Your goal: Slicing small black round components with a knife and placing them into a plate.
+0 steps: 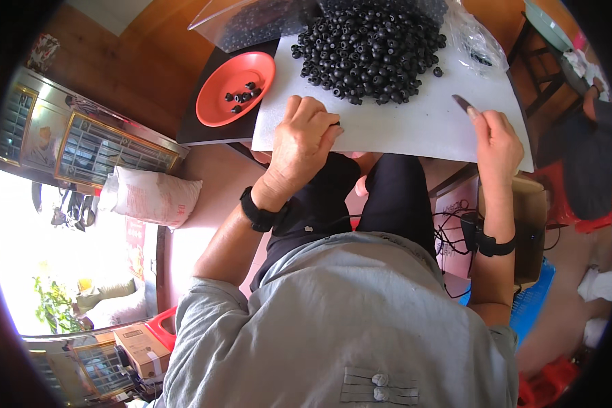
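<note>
Over the near edge of a white board [387, 132], my left hand [299, 139] is closed in a pinch on a small black rounded part [336, 124], mostly hidden by the fingers. My right hand [500, 146], at the board's right side, grips a small knife [462, 103], its short blade pointing to the far left. A big pile of black rounded parts [370, 58], many with a hole in one end, lies beyond both hands. Left of the board, a shallow orange-red bowl [214, 102] has several of the same parts in it.
A clear plastic bin [217, 20] with more black parts stands at the back left. To the pile's right lies a clear plastic bag [479, 41]. Below the board's right side is a cardboard box [532, 231] near cables. Another person [585, 146] sits at far right.
</note>
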Tool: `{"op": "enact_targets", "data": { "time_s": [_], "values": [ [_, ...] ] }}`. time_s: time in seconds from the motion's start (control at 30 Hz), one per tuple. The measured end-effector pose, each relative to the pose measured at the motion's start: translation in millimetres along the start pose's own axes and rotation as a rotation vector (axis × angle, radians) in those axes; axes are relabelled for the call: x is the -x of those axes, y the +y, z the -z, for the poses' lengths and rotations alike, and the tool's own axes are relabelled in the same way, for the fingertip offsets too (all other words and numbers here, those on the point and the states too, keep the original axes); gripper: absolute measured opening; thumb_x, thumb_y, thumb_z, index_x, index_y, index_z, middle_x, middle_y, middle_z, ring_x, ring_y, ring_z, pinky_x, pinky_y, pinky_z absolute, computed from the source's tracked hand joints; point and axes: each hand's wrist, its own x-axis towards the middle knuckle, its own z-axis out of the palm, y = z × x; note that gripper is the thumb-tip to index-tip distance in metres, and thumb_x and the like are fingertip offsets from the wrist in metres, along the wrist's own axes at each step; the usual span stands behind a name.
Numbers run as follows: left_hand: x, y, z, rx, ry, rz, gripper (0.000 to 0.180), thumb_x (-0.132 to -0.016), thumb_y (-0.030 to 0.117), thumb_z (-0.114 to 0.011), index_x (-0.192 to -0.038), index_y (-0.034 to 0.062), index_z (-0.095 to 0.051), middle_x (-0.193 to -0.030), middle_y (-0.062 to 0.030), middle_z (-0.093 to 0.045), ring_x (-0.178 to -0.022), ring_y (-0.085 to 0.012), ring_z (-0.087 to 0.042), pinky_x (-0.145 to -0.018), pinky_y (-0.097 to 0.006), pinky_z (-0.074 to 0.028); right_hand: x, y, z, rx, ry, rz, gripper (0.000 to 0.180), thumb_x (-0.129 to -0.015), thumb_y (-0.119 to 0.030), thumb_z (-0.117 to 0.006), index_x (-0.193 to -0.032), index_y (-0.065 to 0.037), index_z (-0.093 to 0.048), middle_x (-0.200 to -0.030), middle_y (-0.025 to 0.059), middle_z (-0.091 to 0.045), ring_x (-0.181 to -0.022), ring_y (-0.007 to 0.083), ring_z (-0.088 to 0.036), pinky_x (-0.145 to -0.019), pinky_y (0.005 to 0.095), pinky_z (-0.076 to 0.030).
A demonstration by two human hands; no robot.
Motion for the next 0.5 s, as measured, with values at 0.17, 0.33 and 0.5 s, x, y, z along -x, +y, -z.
{"op": "enact_targets", "data": {
  "time_s": [0.17,0.33,0.5],
  "values": [
    [-1,-10,-7,-0.042,-0.003,0.020,0.012,-0.079,0.001,-0.072,-0.092,0.0018,-0.072,-0.087,-0.0093,-0.062,-0.086,-0.0290,-0.057,-0.074,-0.039,-0.050,4,-58,5,-0.123,-0.041,0.236,0.018,-0.090,-0.028,-0.072,-0.083,-0.014,-0.063,-0.083,0.0041,-0.057,-0.079,0.0280,-0.062,-0.062,0.0425,-0.050],
    [6,-14,-7,-0.027,0.016,0.073,0.013,-0.080,0.003,-0.070,-0.093,0.0025,-0.071,-0.087,-0.0093,-0.061,-0.086,-0.0294,-0.057,-0.072,-0.040,-0.049,25,-108,-12,-0.276,-0.036,0.430,0.016,-0.081,-0.019,-0.075,-0.082,-0.011,-0.062,-0.084,0.0057,-0.054,-0.080,0.0277,-0.057,-0.064,0.0393,-0.050],
    [6,-10,-2,-0.058,0.004,0.044,0.014,-0.080,0.004,-0.071,-0.094,0.0037,-0.071,-0.091,-0.0098,-0.061,-0.088,-0.0298,-0.057,-0.074,-0.041,-0.050,25,-124,-22,-0.206,-0.044,0.438,0.018,-0.079,-0.019,-0.077,-0.078,-0.010,-0.061,-0.085,0.0059,-0.054,-0.081,0.0280,-0.056,-0.063,0.0394,-0.050]
  ]
}}
